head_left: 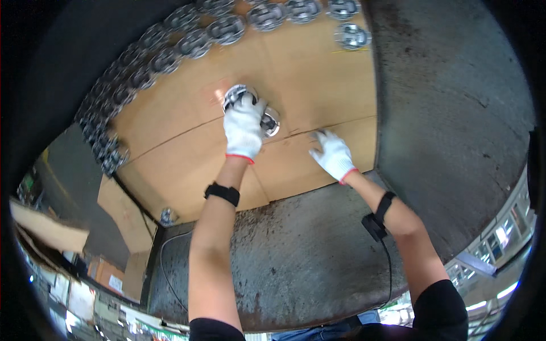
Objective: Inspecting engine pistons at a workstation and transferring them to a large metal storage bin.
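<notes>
My left hand (pixel 244 126), in a white knit glove with a red cuff edge, reaches to the middle of the cardboard sheet (pixel 324 79). Its fingers are closed over a round silver engine piston (pixel 239 90). Against the right side of that hand is a second piston (pixel 271 123); the glove covers part of it, and I cannot tell whether the hand grips it too. Farther right, my right hand (pixel 333 155), gloved alike, hovers at or just over the cardboard with nothing in it. Its fingers are apart and slightly blurred.
Several pistons (pixel 226 29) line the far and left edges in a curved double row. One piston (pixel 352 36) stands at the far right, another (pixel 168 216) at the near left corner. Worn dark metal (pixel 307 244) borders the cardboard. A black cable (pixel 390 273) hangs from my right forearm's strap.
</notes>
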{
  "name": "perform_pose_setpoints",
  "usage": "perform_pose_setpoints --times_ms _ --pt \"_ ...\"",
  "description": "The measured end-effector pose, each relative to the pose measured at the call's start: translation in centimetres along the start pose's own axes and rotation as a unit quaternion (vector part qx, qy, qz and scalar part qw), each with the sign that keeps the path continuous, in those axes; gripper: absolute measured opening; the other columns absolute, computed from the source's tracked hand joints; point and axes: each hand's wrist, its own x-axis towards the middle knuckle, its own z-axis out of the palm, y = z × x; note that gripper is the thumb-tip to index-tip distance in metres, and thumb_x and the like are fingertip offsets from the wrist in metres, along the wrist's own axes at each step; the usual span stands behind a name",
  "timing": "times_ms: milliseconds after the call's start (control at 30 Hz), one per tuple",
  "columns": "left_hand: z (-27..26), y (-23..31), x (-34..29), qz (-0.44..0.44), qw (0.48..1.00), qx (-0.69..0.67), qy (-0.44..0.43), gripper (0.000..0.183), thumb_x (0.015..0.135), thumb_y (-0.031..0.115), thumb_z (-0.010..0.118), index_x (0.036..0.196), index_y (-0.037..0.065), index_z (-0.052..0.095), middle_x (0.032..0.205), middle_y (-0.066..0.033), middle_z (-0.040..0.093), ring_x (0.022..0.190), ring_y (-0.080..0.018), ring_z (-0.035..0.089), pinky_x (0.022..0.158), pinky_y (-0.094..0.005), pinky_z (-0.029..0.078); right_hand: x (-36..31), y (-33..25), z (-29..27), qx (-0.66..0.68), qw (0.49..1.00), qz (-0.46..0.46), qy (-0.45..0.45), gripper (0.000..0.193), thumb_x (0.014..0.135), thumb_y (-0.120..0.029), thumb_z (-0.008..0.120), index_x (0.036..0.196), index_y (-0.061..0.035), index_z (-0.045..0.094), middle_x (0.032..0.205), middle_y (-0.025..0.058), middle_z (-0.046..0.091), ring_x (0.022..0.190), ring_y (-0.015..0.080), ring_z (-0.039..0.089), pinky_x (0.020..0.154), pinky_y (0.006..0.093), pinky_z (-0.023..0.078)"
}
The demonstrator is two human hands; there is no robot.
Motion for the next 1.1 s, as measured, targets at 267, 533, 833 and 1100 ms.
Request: perform_pose_setpoints --times_ms 267,533,833,1100 --pt "6.4 -7.0 -17.9 -0.524 0.817 -0.202 0.129 0.081 0.071 0.004 0.071 0.145 0.019 0.042 0.119 -0.0186 0.058 0.1 -0.0324 0.063 0.087 -0.0389 0.053 -8.6 -2.2 4.9 0.009 0.976 0.014 -0.219 0.051 0.085 -0.031 0.064 0.13 -0.0071 0.055 0.133 0.0188 0.055 0.121 0.0352 0.053 0.101 0.0423 0.043" --pt "10.2 -15.8 -27.4 -0.734 0.22 -0.569 0.3 0.091 0.083 0.004 0.063 0.148 0.048 0.016 0.102 0.0081 0.055 0.072 -0.0117 0.055 0.055 -0.037 0.045 -9.2 -1.7 4.2 -0.012 0.988 0.008 -0.151 0.045 0.082 -0.027 0.067 0.122 -0.0064 0.06 0.121 0.021 0.061 0.111 0.0378 0.057 0.095 0.0438 0.046" --pt "9.6 -24.0 -32.9 -0.617 0.176 -0.715 0.278 0.027 0.084 0.003 0.046 0.082 0.027 0.059 0.08 0.0114 0.06 0.065 -0.0084 0.051 0.058 -0.0275 0.044 -10.8 -4.1 5.1 -0.06 0.99 -0.009 -0.13 0.053 0.081 -0.032 0.067 0.123 -0.0018 0.059 0.124 0.0235 0.059 0.114 0.0391 0.057 0.098 0.0435 0.045" --pt "9.6 -28.1 -35.3 -0.651 0.095 -0.727 0.199 0.015 0.087 0.011 0.06 0.077 0.022 0.061 0.075 0.0059 0.062 0.063 -0.0149 0.057 0.061 -0.0328 0.051 -13.7 -6.4 5.3 -0.099 0.982 0.028 -0.16 0.06 0.082 -0.037 0.067 0.129 -0.0007 0.055 0.13 0.0249 0.056 0.122 0.0385 0.053 0.104 0.0413 0.042"
